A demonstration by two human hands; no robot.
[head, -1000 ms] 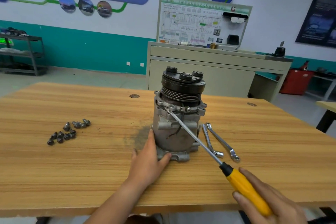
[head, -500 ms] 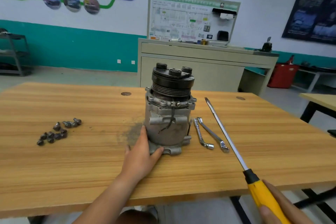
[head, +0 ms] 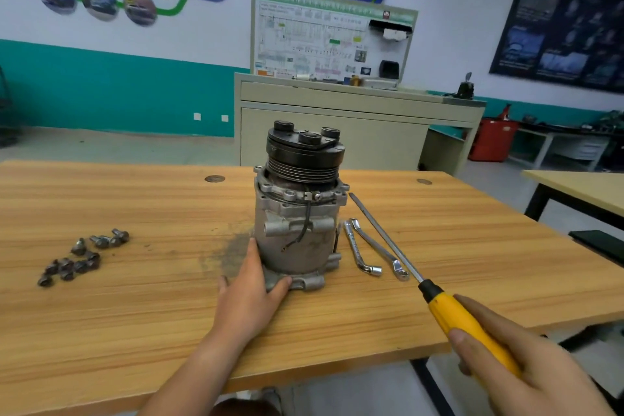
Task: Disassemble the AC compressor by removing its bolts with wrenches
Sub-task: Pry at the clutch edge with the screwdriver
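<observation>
**Head view**

- AC compressor (head: 299,213): it is standing upright on its foot near the middle of the table (head: 135,314), with the black pulley (head: 305,159) on top.
- Left hand (head: 250,294): you are bracing the housing from seven o'clock. The fingers are lying straight and together against the lower wall, and the thumb is resting on the foot flange. They are pressing, not gripping.
- Right hand (head: 526,368): at five o'clock of the compressor, off the table's near edge. Its fingers are wrapping round the yellow handle of the screwdriver (head: 472,331).
- Screwdriver blade: it is pointing toward eleven o'clock and crossing over the tools, with its tip just beside the upper flange. Whether it is touching the flange cannot be told.
- L-shaped wrench (head: 358,252) and ring wrench (head: 378,248): both are lying untouched at three o'clock, just beside the housing.
- Bolts (head: 81,257): these are lying in a loose heap at nine o'clock, well apart from the compressor.

**Handling note (judgement)**

- You are probably prying or probing at the flange seam rather than wrenching.
- Keep the left palm low and bearing inward so the tall body is not tipping toward nine o'clock.
- Seat the blade fully in the joint before levering.
- Lever in small bites and keep the thumb clear of the blade's line.
- Check the flange for any bolt not yet removed before forcing it.
</observation>
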